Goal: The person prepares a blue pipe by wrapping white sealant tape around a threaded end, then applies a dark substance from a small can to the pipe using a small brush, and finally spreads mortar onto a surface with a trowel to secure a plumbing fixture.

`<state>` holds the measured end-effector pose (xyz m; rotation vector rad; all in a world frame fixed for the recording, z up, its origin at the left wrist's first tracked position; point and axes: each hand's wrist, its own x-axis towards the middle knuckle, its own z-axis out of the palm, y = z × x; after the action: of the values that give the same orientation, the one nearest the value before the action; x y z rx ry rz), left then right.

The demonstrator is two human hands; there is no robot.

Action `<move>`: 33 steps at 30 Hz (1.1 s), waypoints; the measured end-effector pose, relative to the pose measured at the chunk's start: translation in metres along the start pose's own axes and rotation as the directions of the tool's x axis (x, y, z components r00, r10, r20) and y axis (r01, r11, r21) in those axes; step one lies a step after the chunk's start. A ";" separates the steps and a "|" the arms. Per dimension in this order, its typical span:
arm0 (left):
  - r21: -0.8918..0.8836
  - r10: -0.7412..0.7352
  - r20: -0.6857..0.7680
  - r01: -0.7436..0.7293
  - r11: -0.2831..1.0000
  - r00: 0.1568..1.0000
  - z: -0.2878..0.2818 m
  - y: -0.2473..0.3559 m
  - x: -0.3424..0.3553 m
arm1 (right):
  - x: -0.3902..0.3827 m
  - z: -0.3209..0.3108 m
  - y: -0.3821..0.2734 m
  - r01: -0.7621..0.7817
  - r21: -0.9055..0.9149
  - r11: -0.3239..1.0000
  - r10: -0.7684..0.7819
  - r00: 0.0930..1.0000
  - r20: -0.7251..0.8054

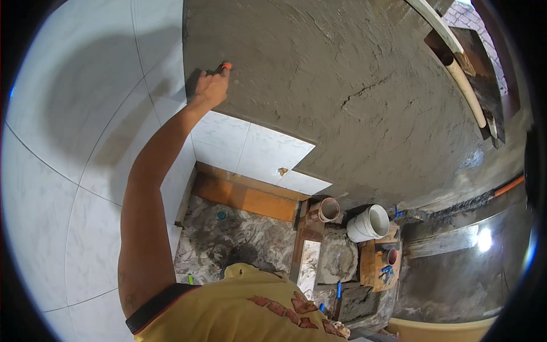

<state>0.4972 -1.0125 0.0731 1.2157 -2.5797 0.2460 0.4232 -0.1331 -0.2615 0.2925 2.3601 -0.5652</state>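
My left hand (212, 89) is stretched far out at the end of my bare arm, up against the wet grey mortar (296, 62) on the wall. Its fingers are curled, with their tips at a small round orange piece (227, 65) at the mortar surface. How far the piece sits in the wall cannot be seen. Just below the hand, white marbled tiles (265, 148) end in a stepped edge against the mortar, one with a ragged hole (282, 171). My right hand is out of view.
Large white tiles (40, 228) cover the left wall. Below lie an orange-brown board (245, 196) and a stained floor with a drain (221, 215). Two buckets, one brownish (329, 210) and one white (376, 221), stand beside a wooden box (370, 268). A pipe (464, 88) runs at upper right.
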 end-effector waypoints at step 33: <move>-0.199 0.009 -0.305 -0.073 0.977 0.952 -0.041 -0.029 -0.007 | -0.006 -0.006 0.050 0.268 -0.189 0.945 -0.261 0.963 0.059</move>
<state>0.5313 -1.0150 0.1108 0.9673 -2.2996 0.1521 0.4420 -0.0864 -0.2698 -0.1253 2.4165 -0.4514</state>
